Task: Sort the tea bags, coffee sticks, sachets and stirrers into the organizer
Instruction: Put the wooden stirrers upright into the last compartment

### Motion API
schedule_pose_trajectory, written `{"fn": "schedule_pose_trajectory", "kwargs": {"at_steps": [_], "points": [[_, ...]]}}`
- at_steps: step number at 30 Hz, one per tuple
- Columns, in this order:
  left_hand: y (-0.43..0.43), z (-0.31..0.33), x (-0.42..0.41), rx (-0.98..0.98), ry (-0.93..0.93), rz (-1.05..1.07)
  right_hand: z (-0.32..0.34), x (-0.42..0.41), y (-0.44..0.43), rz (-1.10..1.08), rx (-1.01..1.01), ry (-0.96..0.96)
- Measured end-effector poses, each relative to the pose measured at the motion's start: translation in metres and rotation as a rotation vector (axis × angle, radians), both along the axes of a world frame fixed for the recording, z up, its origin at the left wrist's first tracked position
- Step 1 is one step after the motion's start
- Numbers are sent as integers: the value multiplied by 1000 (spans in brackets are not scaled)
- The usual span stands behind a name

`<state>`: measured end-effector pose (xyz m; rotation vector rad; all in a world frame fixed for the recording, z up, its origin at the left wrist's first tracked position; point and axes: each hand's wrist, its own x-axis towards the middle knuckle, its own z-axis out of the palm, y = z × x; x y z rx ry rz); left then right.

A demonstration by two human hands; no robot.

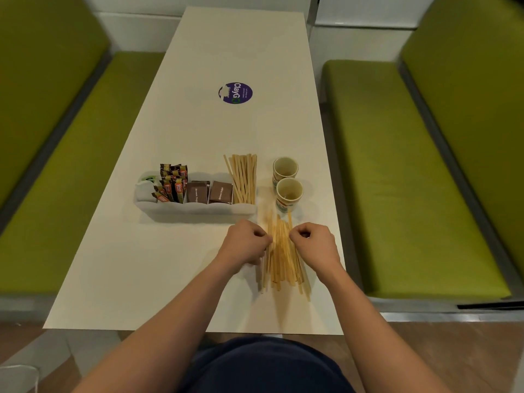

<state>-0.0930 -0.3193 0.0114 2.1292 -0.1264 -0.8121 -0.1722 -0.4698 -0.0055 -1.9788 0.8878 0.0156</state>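
Just below centre frame, the left hand (246, 243) and right hand (312, 241) curl in from either side of a loose pile of wooden stirrers (281, 258) lying on the white table (198, 80), fingers bent and pinching the pile's edges. Left of centre sits the white organizer (195, 207): tea bags (146, 187) at its left end, then coffee sticks (173, 182), brown sachets (208, 192), and upright stirrers (243, 177) at the right. Two paper cups (287, 181) stand beside it.

Stirrer bundle (282, 259) blurred; fingertips curled under, contact unclear.
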Motion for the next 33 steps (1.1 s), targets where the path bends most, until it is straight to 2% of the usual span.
{"fn": "schedule_pose_trajectory", "kwargs": {"at_steps": [4, 10, 15, 22, 29, 33], "points": [[12, 29, 7, -163, -46, -18, 2, -3, 0, -8, 65, -84], [23, 66, 57, -299, -297, 115, 23, 1, 6, -81, 205, -275], [20, 60, 99, -249, -448, 204, 48, 26, 15, -131, 229, -487], [14, 34, 101, -40, -497, 71, 78, 81, 26, -242, 220, -712], [8, 21, 109, 70, -515, 57, 68, 128, 39, -281, 148, -698], [9, 19, 109, 59, -540, 0, 50, 132, 48, -292, 126, -637]]}}
